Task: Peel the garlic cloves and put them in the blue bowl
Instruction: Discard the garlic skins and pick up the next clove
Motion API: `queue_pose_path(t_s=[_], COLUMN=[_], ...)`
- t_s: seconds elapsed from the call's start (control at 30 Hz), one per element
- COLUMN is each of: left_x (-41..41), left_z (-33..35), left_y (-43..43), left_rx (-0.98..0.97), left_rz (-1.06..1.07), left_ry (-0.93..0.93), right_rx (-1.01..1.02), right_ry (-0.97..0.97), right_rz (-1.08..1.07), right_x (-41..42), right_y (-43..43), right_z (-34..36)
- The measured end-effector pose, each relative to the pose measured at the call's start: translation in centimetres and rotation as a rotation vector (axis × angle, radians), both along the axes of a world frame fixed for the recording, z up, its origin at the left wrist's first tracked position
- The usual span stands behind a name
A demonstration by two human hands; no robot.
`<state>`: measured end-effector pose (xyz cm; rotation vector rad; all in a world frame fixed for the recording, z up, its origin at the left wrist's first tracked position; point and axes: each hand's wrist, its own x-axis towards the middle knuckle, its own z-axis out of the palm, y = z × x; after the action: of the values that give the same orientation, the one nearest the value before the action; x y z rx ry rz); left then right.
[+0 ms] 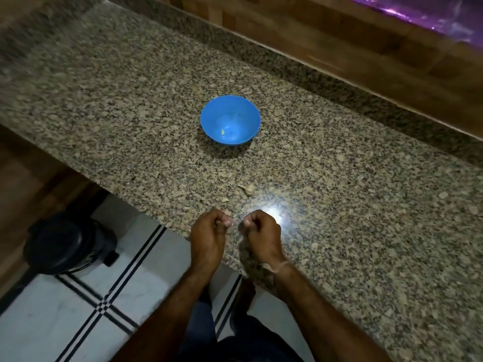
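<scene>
The blue bowl (230, 120) stands on the granite counter (339, 205), well beyond my hands. A small yellowish peeled clove (222, 131) lies inside it. An unpeeled garlic piece (248, 188) rests on the counter between the bowl and my hands, with a scrap of peel (225, 200) just left of it. My left hand (207, 233) hovers at the counter's near edge with fingers curled, and a pale garlic clove (227, 212) shows at its fingertips. My right hand (262, 231) is a short gap to the right, fingers curled against the thumb; nothing shows in its pinch.
The counter's front edge runs diagonally under my wrists. Below it is white tiled floor with dark stripes, and a black round container (69, 244) stands there at the left. A wooden wall (339, 43) backs the counter. A bright light glare (277, 212) sits beside my right hand.
</scene>
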<state>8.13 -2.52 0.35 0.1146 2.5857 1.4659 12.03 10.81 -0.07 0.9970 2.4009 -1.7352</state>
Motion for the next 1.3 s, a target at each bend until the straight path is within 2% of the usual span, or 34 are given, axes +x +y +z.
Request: queue_pose_path(t_s=[0.13, 0.23, 0.53, 0.83, 1.0, 1.17, 1.3], left_x=[-1.0, -2.0, -4.0, -2.9, -3.4, -4.5, -5.9], left_z=[0.8, 1.7, 1.3, 0.4, 0.5, 0.3, -0.5], left_y=[-3.3, -7.6, -28.0, -48.1, -54.3, -58.2, -60.5], left_rx=[0.047, 0.056, 0.097, 0.088, 0.11, 0.124, 0.158], left_rz=[0.149, 0.278, 0.628, 0.836, 0.893, 0.955, 0.999], left_ry=[-0.044, -0.021, 0.006, -0.048, -0.046, -0.036, -0.101], right_rx=[-0.454, -0.591, -0.561, -0.654, -0.648, -0.676, -0.643], right_ry=[-0.049, -0.055, -0.095, -0.255, -0.288, -0.302, -0.362], right_rz=[-0.073, 0.04, 0.424, 0.43, 0.419, 0.503, 0.529], right_x=[-2.7, -5.4, -12.4, -13.6, -16.3, -18.6, -19.9], right_y=[-4.4, -8.6, -28.2, -46.3, -52.5, -58.2, -61.2], right_z=[1.3, 3.2, 2.0, -0.1, -0.1, -0.3, -1.3])
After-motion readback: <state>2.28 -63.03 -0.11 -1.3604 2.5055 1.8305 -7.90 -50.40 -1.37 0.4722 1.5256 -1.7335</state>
